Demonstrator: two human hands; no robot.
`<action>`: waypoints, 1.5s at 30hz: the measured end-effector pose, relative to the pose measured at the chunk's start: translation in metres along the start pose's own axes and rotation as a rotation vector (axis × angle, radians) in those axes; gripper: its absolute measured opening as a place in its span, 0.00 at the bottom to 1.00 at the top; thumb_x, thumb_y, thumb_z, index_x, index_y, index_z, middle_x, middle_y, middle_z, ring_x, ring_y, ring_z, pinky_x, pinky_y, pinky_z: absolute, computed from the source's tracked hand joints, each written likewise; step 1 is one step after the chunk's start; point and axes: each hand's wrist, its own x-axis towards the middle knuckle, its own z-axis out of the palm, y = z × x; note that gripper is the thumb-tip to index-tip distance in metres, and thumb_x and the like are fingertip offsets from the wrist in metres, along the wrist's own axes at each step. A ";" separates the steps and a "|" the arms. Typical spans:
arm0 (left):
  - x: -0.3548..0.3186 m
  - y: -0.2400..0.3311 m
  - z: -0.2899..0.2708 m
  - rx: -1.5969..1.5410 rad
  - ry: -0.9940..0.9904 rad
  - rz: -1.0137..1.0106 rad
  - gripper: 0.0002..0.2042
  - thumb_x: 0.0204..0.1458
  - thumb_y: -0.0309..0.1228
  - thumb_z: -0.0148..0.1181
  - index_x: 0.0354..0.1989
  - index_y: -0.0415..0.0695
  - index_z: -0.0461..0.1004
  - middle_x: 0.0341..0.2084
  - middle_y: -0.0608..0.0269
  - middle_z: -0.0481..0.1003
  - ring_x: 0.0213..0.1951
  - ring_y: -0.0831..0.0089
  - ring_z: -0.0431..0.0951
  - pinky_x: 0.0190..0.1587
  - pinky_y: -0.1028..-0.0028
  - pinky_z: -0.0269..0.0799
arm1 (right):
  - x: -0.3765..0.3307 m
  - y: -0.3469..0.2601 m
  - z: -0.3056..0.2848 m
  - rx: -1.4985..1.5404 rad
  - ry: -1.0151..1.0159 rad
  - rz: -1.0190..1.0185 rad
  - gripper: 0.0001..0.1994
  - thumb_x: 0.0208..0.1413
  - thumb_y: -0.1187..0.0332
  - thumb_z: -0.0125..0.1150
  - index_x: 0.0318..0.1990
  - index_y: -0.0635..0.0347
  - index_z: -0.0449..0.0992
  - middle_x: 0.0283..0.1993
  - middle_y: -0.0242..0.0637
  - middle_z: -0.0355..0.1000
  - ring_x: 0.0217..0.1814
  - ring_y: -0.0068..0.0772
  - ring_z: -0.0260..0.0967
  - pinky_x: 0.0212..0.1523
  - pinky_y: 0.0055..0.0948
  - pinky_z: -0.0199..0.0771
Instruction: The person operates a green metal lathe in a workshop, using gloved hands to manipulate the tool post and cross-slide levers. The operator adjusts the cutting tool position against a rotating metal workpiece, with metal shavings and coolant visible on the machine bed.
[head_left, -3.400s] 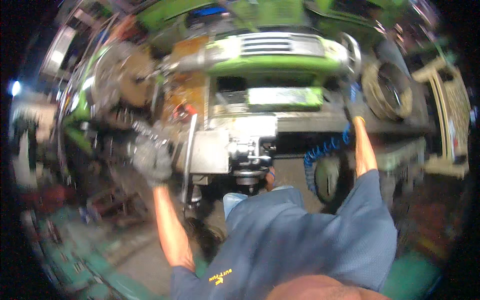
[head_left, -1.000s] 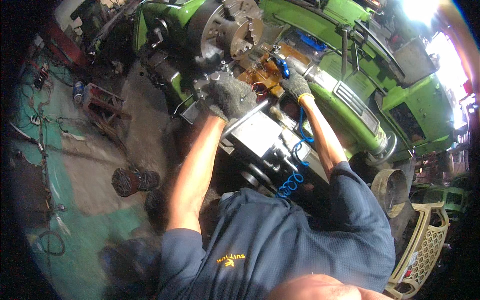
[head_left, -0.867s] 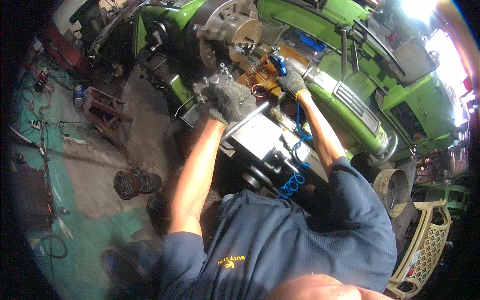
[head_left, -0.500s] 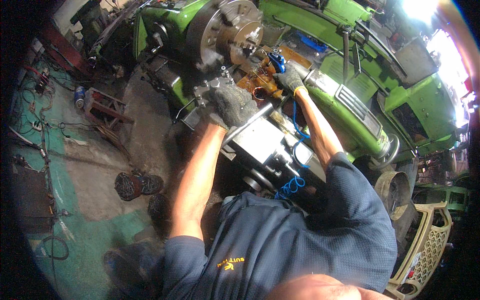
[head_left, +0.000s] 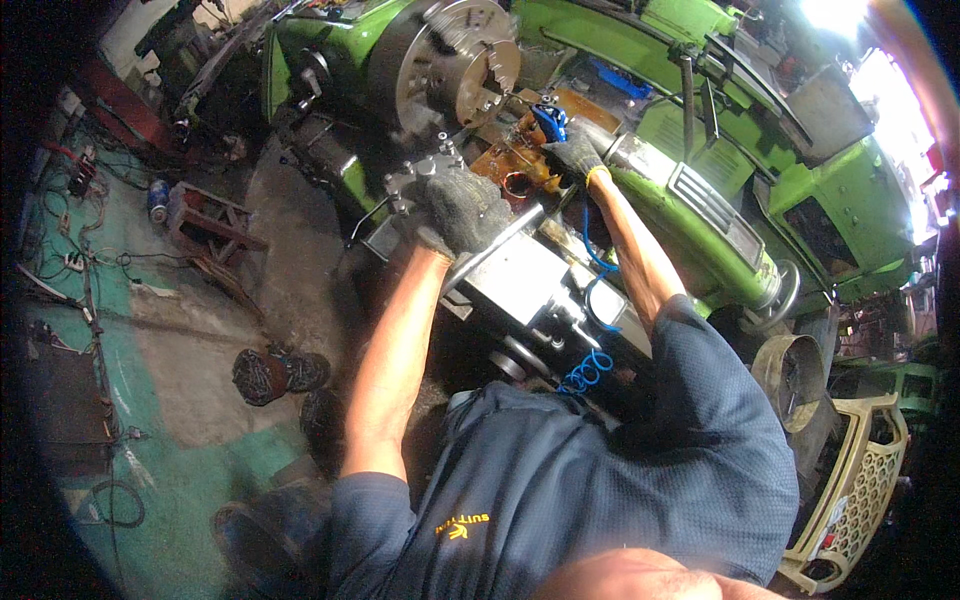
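At the lathe, my left hand (head_left: 465, 212), in a dark grey glove, is curled over the steel tool post (head_left: 408, 185), its fingers bent down mostly out of sight. My right hand (head_left: 578, 153), in a similar glove with a yellow cuff, grips a blue air blow gun (head_left: 550, 122). The gun points toward the big round lathe chuck (head_left: 415, 75), whose stepped jaws face right. A blue coiled air hose (head_left: 585, 372) runs down from the gun past the carriage (head_left: 515, 275).
The green tailstock (head_left: 700, 205) with its handwheel (head_left: 785, 295) lies right of my right arm. Below the chuck is an oily brown tray (head_left: 500, 165). Cables (head_left: 85, 250), a rusty metal stand (head_left: 210, 220) and dark bundles (head_left: 260, 375) are on the left floor. A cream grille (head_left: 845, 500) stands lower right.
The chuck has turned, and its jaws look sharper now than in the earlier blur. My right hand and the blow gun have shifted very slightly; my left hand stays on the tool post.
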 end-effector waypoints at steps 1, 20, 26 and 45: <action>0.001 -0.001 0.007 -0.046 0.029 0.009 0.10 0.44 0.42 0.65 0.26 0.50 0.75 0.25 0.59 0.75 0.32 0.56 0.76 0.35 0.58 0.68 | 0.002 0.001 -0.006 -0.011 0.008 0.022 0.13 0.56 0.59 0.66 0.33 0.61 0.79 0.25 0.37 0.77 0.23 0.33 0.77 0.23 0.35 0.77; 0.020 0.010 -0.019 -0.153 0.071 0.133 0.12 0.43 0.44 0.65 0.18 0.52 0.74 0.17 0.59 0.72 0.25 0.56 0.74 0.28 0.59 0.63 | -0.070 0.004 -0.012 -0.542 0.246 -0.112 0.21 0.53 0.59 0.58 0.51 0.64 0.74 0.50 0.63 0.77 0.56 0.62 0.75 0.58 0.52 0.73; 0.024 0.018 -0.028 -0.257 0.096 0.125 0.13 0.47 0.40 0.62 0.15 0.49 0.74 0.16 0.55 0.73 0.22 0.52 0.74 0.29 0.56 0.66 | -0.150 0.034 -0.031 -0.482 0.200 -0.065 0.23 0.53 0.56 0.61 0.53 0.61 0.73 0.47 0.62 0.78 0.54 0.66 0.75 0.54 0.55 0.74; 0.026 0.030 -0.037 -0.379 0.057 0.079 0.08 0.51 0.30 0.63 0.20 0.45 0.77 0.22 0.56 0.77 0.28 0.53 0.74 0.35 0.55 0.63 | -0.460 0.356 -0.147 -0.003 1.268 0.345 0.21 0.63 0.50 0.61 0.37 0.64 0.77 0.32 0.33 0.74 0.31 0.27 0.68 0.38 0.37 0.73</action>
